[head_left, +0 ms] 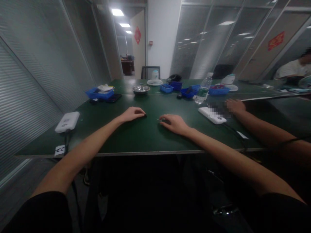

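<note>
Above the green table [136, 139], my left hand [132, 114] pinches a small dark piece [145, 115] between thumb and fingertips. It is too small to name. Across a short gap, my right hand [175, 123] curls with its fingertips together around a thin, light-coloured piece [158, 120] whose end points left. The kind of that thin piece cannot be made out. Both wrists hover close to or rest on the tabletop, and the two held pieces do not touch.
A steel bowl [141, 90], blue trays [166, 88] and a water bottle [204, 89] stand farther back. White corded boxes lie left [67, 122] and right [212, 115]. A co-worker's hand [235, 106] rests at the right; another person [295, 69] sits farther off.
</note>
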The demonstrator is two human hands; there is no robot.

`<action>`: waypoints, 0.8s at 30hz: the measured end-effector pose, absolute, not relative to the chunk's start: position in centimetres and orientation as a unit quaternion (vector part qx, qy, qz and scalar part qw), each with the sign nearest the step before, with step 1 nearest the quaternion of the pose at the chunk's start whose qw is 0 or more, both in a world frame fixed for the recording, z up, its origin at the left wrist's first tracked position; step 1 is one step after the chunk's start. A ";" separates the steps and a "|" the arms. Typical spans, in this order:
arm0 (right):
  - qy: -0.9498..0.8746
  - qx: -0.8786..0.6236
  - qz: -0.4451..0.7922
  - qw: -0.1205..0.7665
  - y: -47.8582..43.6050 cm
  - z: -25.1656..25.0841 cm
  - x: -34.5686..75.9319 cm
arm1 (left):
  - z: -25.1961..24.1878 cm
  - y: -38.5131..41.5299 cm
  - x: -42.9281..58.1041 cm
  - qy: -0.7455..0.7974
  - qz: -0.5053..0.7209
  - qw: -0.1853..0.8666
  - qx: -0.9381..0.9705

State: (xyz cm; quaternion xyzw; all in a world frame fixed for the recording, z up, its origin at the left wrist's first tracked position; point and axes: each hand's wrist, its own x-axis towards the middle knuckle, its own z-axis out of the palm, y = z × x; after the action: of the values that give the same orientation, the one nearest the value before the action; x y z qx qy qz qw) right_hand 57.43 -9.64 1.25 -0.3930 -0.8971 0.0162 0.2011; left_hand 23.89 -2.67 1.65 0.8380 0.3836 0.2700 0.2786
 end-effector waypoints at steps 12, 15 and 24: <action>-0.913 -0.368 0.012 0.175 -10.4 1.9 57.3 | 1.1 -6.1 28.3 0.278 0.284 0.271 0.877; -0.915 -0.364 0.011 0.172 -10.5 2.0 57.3 | 1.1 -6.4 28.4 0.277 0.286 0.281 0.873; -0.916 -0.358 -0.004 0.182 -10.5 1.9 57.4 | 1.2 -6.5 28.5 0.276 0.289 0.277 0.874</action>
State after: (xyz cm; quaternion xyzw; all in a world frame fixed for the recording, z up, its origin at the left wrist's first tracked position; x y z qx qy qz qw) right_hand 57.43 -10.48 1.85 -0.3582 -0.9156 -0.0042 0.1825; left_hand 28.47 -6.53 1.25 0.8738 0.2759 0.2890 0.2772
